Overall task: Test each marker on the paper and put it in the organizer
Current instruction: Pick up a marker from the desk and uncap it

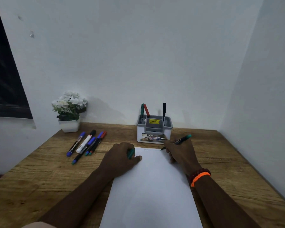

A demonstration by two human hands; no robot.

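A green marker [179, 141] slants from its tip at the far right corner of the paper [151, 186] up toward two o'clock, pinched in the right hand [179, 153]. The left hand [122, 158] curls around the green cap [130, 153] at the sheet's left edge. The organizer [154, 129] stands at twelve o'clock just beyond the paper, nearer the right hand; six untested markers [86, 144] lie at ten o'clock.

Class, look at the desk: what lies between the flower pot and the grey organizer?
In the head view, no object: only bare wooden table separates the flower pot from the organizer. The loose markers lie nearer the camera, below that line.
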